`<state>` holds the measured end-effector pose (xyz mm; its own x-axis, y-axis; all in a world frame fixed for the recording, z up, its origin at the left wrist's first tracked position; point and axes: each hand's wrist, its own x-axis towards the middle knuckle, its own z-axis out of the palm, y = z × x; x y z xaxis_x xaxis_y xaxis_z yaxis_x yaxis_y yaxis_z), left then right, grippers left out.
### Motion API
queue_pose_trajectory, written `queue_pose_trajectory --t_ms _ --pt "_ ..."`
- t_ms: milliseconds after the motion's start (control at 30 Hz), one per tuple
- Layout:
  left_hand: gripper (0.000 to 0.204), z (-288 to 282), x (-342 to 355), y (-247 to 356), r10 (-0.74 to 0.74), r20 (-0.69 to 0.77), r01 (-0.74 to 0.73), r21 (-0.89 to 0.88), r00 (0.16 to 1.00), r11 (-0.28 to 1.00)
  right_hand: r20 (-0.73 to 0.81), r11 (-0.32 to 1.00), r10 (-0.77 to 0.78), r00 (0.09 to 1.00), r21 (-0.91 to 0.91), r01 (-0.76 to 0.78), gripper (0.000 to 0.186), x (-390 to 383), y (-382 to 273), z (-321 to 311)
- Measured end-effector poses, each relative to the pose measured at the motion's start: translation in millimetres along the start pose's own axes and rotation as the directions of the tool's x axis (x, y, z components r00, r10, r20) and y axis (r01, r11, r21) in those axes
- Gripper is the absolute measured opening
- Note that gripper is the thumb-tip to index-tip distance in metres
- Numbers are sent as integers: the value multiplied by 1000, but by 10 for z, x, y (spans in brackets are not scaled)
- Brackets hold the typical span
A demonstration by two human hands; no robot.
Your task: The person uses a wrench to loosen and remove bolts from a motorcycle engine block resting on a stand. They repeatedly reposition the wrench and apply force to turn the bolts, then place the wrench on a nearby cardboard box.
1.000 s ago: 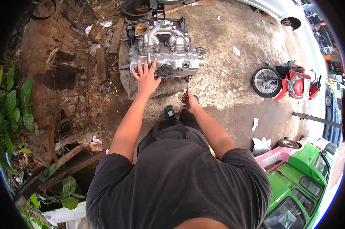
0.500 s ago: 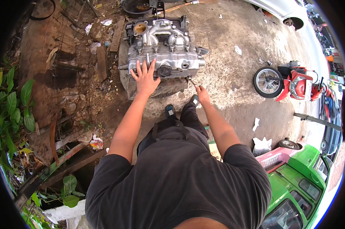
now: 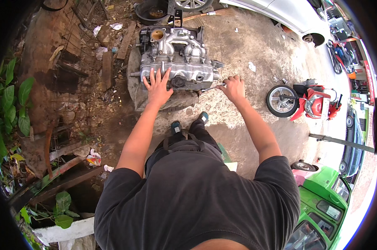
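Note:
A grey metal engine (image 3: 178, 58) rests on a worn tyre (image 3: 135, 89) on the concrete ground ahead of me. My left hand (image 3: 157, 86) lies flat with fingers spread on the engine's near edge. My right hand (image 3: 233, 88) grips the handle of a slim metal wrench (image 3: 212, 87) whose far end meets the engine's right near corner. My feet in dark shoes stand just below the tyre.
A red motorbike (image 3: 307, 102) lies on the right. A green vehicle (image 3: 328, 208) stands at the lower right, a white car (image 3: 280, 10) at the top. Wood scraps, rusty mesh and leafy plants (image 3: 13, 108) fill the left side.
My right hand has swung the wrench handle outward to the right, from near my knee up to the engine's right side. My left hand stays pressed on the engine.

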<state>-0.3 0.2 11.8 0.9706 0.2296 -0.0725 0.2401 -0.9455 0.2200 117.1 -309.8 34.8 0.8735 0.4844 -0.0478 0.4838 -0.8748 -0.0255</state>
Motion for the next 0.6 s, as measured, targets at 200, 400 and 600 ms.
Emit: queue_pose_trajectory --t_ms 200,400,600 --pt "96 17 -3 -16 19 -33 -20 -19 999 1000 428 625 373 823 540 -564 63 -565 -71 838" --pt "96 21 6 -20 17 -23 -17 -4 1000 1000 698 -110 431 572 670 -734 51 -1016 -568 1555" --pt "97 20 11 -16 17 -6 -17 17 1000 1000 684 -191 379 623 716 -671 55 -908 -910 1677"
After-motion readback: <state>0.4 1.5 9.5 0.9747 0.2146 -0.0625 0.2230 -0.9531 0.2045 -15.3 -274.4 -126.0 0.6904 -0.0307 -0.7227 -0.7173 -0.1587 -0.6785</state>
